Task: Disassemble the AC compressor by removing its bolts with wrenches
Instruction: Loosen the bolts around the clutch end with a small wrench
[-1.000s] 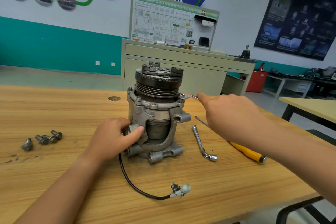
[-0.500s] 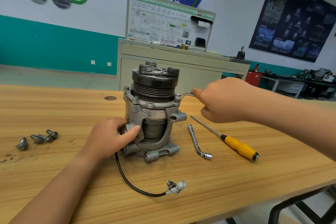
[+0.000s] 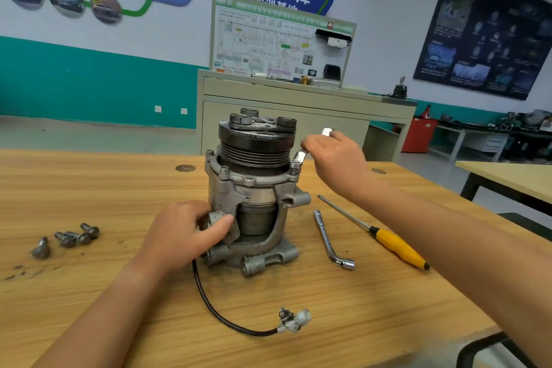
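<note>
Here a flange bolt is being worked with a wrench.

The wrench (image 3: pixel 299 155) is gripped by the right hand (image 3: pixel 334 158), its head seated on a bolt (image 3: pixel 295 164) at the flange's right edge; the compressor (image 3: pixel 254 191), upright mid-table (image 3: pixel 89 293), is clasped low down by the left hand (image 3: pixel 182 233). Should the tilted wrench slip off, the bolt could be rounded or the compressor tipped.

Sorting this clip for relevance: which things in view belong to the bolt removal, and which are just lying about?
In use:
- AC compressor, steadied by the left hand
- wrench on a flange bolt, held by the right hand
- loose bolts, already out

Lying about:
- L-shaped socket wrench
- yellow-handled screwdriver
- cabinet behind the table
</note>
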Demonstrator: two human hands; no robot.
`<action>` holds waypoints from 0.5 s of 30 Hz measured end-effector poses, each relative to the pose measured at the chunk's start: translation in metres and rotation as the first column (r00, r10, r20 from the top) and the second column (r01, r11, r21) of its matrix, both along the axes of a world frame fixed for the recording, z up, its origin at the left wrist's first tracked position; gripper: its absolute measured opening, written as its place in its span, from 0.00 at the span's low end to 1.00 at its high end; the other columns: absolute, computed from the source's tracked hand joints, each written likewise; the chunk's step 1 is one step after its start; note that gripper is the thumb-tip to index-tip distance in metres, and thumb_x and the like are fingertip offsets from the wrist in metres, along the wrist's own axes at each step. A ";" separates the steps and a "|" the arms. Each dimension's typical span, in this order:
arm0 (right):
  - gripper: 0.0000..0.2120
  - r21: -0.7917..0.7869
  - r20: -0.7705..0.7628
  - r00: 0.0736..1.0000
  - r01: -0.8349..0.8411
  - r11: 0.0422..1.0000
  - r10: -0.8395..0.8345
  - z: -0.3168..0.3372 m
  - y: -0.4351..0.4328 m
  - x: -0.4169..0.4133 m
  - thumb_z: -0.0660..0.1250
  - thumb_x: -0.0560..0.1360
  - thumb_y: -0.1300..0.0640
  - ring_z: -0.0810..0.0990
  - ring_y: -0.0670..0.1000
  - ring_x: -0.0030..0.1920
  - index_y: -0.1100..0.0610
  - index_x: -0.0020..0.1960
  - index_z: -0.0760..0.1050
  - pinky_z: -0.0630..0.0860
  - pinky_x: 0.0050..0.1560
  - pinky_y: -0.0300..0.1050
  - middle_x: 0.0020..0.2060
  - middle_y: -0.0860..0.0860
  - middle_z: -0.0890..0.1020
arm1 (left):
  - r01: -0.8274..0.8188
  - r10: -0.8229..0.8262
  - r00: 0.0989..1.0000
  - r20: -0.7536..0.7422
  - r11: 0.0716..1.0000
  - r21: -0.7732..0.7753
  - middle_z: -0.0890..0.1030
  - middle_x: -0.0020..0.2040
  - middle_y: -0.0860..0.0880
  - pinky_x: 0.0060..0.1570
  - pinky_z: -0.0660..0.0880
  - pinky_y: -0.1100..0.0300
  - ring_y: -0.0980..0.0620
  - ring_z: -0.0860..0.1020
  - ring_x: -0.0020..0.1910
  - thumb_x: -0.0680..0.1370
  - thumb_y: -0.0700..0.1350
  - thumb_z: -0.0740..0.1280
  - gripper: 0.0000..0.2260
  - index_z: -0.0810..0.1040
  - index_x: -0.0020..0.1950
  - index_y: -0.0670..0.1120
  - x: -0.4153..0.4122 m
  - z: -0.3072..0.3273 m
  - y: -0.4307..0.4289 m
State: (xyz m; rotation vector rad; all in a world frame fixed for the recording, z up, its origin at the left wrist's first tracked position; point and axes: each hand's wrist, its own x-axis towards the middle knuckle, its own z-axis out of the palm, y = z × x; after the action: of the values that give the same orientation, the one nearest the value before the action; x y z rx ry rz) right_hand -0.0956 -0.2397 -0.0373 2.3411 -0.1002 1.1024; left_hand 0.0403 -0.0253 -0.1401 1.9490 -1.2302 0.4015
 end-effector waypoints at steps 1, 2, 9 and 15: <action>0.14 0.025 0.035 0.999 -0.035 0.999 0.034 -0.004 0.001 0.009 0.72 0.57 0.78 0.80 0.53 0.30 0.64 0.37 0.79 0.79 0.39 0.49 0.31 0.56 0.82 | 0.004 -0.004 1.000 -0.004 1.000 0.001 0.68 0.22 0.52 0.27 0.59 0.58 0.55 0.66 0.24 0.65 0.69 0.53 0.23 0.65 0.25 0.51 0.000 0.001 0.000; 0.13 0.052 0.045 0.997 -0.060 0.997 0.058 -0.006 0.002 0.015 0.72 0.57 0.77 0.82 0.53 0.33 0.64 0.39 0.80 0.79 0.44 0.52 0.33 0.56 0.83 | 0.008 -0.008 1.000 -0.006 1.000 -0.001 0.68 0.22 0.52 0.27 0.60 0.58 0.55 0.66 0.24 0.65 0.69 0.53 0.22 0.65 0.25 0.51 0.000 0.001 0.000; 0.11 0.401 0.207 0.976 -0.145 0.904 0.065 -0.004 0.004 -0.008 0.64 0.75 0.67 0.81 0.59 0.41 0.66 0.56 0.76 0.74 0.39 0.47 0.43 0.59 0.83 | 0.016 -0.016 1.000 -0.014 1.000 -0.013 0.69 0.22 0.54 0.27 0.60 0.58 0.56 0.66 0.24 0.66 0.68 0.54 0.22 0.65 0.25 0.51 0.001 0.001 0.001; 0.17 0.338 0.073 0.996 -0.065 0.939 0.043 -0.001 0.041 -0.064 0.59 0.76 0.63 0.66 0.49 0.25 0.67 0.64 0.69 0.57 0.22 0.38 0.29 0.46 0.66 | 0.007 -0.007 1.000 -0.017 1.000 -0.015 0.70 0.23 0.53 0.27 0.61 0.58 0.56 0.67 0.24 0.66 0.68 0.53 0.23 0.67 0.25 0.50 0.001 -0.001 0.001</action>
State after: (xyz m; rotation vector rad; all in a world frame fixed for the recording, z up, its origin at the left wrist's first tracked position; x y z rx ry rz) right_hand -0.1599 -0.1984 -0.0386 2.6249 -0.2722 1.2735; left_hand 0.0411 -0.0243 -0.1415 1.9310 -1.2190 0.3885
